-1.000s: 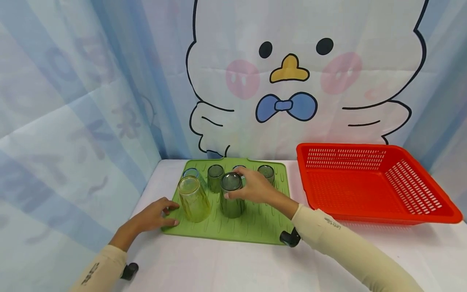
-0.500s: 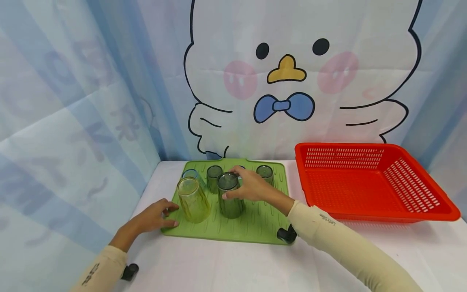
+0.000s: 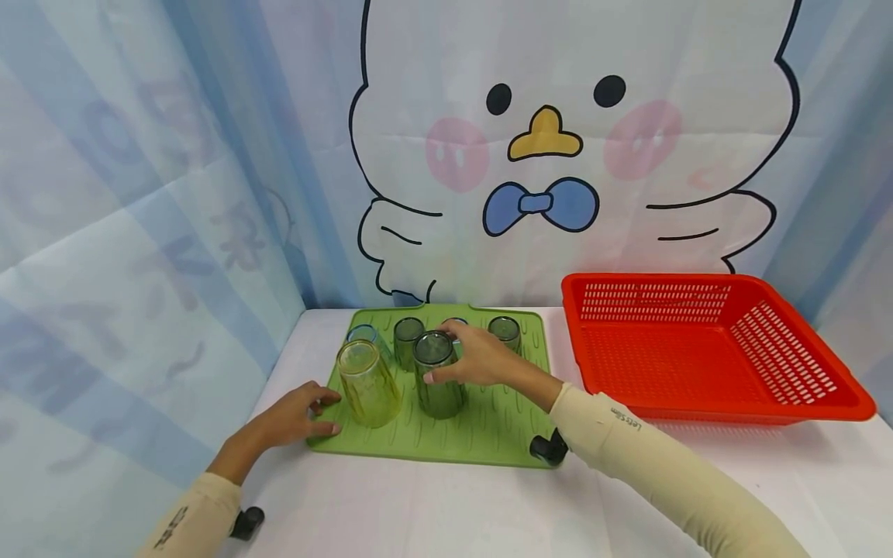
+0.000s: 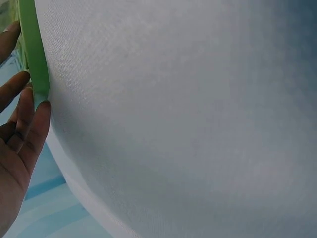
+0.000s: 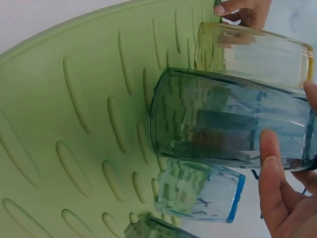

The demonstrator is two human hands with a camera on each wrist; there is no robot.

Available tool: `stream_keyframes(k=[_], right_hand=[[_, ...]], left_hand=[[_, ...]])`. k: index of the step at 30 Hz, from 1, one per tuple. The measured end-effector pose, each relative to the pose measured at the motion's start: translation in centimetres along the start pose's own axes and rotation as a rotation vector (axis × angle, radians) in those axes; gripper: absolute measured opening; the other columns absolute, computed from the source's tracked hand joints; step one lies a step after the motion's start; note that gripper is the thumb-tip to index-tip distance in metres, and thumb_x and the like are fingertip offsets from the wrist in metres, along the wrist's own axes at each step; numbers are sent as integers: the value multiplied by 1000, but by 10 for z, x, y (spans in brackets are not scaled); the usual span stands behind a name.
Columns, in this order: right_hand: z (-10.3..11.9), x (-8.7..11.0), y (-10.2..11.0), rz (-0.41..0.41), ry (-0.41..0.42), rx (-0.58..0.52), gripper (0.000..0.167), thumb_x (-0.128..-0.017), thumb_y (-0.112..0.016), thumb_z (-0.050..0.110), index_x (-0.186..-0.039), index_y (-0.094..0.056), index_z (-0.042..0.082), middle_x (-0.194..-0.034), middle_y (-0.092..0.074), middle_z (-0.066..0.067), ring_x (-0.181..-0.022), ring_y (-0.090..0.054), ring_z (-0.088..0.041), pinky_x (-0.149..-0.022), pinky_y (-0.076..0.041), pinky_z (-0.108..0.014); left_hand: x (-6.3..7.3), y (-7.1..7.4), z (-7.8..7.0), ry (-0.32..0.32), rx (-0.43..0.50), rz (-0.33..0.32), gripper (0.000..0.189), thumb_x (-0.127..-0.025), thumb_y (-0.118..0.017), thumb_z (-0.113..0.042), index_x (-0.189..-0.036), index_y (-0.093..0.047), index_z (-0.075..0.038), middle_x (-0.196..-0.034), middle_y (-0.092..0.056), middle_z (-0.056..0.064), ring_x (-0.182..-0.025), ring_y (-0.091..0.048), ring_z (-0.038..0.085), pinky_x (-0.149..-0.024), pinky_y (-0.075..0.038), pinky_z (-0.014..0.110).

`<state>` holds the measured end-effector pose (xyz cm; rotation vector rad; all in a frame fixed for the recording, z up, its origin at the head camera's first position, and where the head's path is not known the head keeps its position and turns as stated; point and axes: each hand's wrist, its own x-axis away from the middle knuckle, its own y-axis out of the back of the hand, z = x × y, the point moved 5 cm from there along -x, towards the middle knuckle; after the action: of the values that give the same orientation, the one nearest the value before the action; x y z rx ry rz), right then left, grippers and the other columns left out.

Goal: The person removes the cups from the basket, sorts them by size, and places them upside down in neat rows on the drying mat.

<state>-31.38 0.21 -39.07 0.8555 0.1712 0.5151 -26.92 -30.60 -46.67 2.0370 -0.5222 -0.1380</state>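
In the head view, a tall smoky-grey drinking glass (image 3: 441, 391) stands upside down on a green drying mat (image 3: 488, 426). My right hand (image 3: 481, 356) grips it near its upturned base, thumb on the near side and fingers behind. In the right wrist view, the grey glass (image 5: 213, 119) stands with its rim at the mat. Left of it is a tall yellow glass (image 3: 373, 391), also upside down. My left hand (image 3: 296, 411) touches the mat's left edge beside the yellow glass, fingers loosely bent; the left wrist view shows its fingertips at the mat's green edge (image 4: 33, 49).
Behind the tall glasses stand two small grey glasses (image 3: 408, 345) and a small blue-rimmed glass (image 3: 363, 333). Another blue-rimmed one (image 3: 456, 320) is mostly hidden by the right hand. To the right sits a red plastic basket (image 3: 656, 411). A printed curtain (image 3: 544, 256) hangs behind.
The head view has shifted slightly. The right hand keeps its grip on the grey glass, which has stayed at about the same spot on the mat. The left hand has not visibly moved.
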Motion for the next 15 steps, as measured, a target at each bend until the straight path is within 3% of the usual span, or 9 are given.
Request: stream_keyframes(k=[15], right_hand=[[-2, 3, 5, 5, 13, 14, 89, -79, -82, 51, -151, -42, 16, -145, -55, -10, -132, -53, -31, -103, -48, -51]], left_hand=[[-1, 1, 3, 2, 0, -15, 54, -87, -78, -32, -125, -64, 3, -114, -62, 10, -99, -59, 21, -84, -52, 40]])
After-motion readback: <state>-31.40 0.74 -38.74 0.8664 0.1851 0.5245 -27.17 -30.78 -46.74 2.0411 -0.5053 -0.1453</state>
